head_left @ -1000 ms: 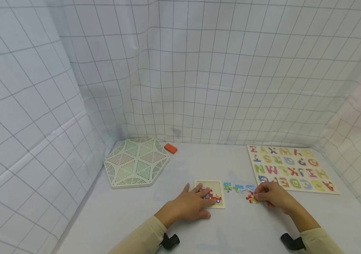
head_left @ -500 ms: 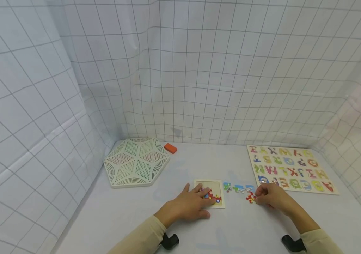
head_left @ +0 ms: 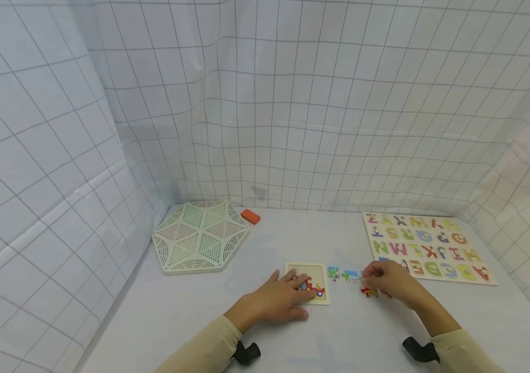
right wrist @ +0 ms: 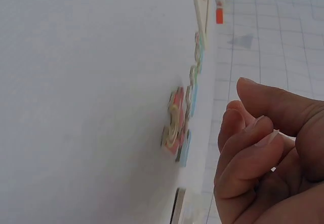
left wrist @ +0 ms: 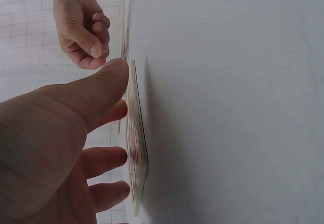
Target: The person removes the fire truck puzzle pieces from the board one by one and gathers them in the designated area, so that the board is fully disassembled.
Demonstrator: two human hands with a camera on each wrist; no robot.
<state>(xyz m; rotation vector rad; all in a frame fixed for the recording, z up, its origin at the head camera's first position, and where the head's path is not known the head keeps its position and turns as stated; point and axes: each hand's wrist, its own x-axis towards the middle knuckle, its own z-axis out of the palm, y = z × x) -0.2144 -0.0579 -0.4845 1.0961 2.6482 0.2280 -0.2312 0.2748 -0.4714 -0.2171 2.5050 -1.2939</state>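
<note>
My left hand (head_left: 274,300) lies spread over a small square wooden jigsaw tray (head_left: 306,264), its fingertips on the red, blue and yellow picture pieces (head_left: 319,290) inside. In the left wrist view the fingers (left wrist: 104,161) reach straight to the tray's face. My right hand (head_left: 395,282) hovers just over a loose red jigsaw piece with yellow curves (head_left: 370,292); the right wrist view has this red piece (right wrist: 174,122) lying apart from the loosely curled fingers, which hold nothing. Beside the tray, blue-green jigsaw pieces (head_left: 333,273) form a row, its right end partly hidden by the right hand.
A wooden alphabet board (head_left: 428,248) with coloured letters lies at the back right. At the back left stand a pale hexagonal board (head_left: 200,238) patterned with holes and an orange block (head_left: 250,216). White gridded cloth (head_left: 293,119) encloses the table.
My right hand has moved off the red piece, up and a little left, so that it now covers part of the blue pieces. The left hand stays on the tray.
</note>
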